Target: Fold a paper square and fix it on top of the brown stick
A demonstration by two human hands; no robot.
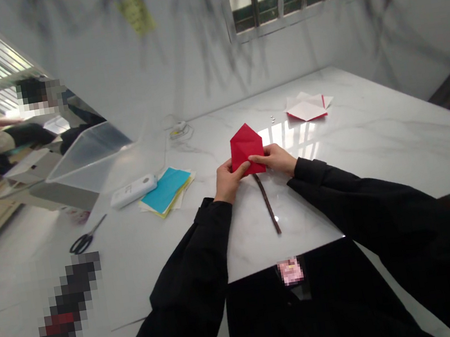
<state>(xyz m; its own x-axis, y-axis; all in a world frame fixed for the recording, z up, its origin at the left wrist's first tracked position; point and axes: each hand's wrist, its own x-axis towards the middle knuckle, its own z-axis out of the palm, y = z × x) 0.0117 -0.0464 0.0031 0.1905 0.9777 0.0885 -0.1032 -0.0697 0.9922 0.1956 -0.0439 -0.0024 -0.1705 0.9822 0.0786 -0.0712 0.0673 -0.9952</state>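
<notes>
left hand (227, 180): fingers curled, thumb pinching the lower left edge of the red folded paper (246, 148)
right hand (277, 159): fingers pressed flat along the paper's lower right edge, thumb tucked under so can't really see it
red paper: house-shaped, point facing away, held just above the white marble table (374, 139) between both hands
dark stick (268, 204): lying on the table right below the paper, running back toward the person
left side: stack of coloured sheets (166, 191) with blue on top, white remote-looking thing (133, 190) beside it, scissors (86, 238) nearer the edge
far side: more red and white paper (308, 107)
</notes>
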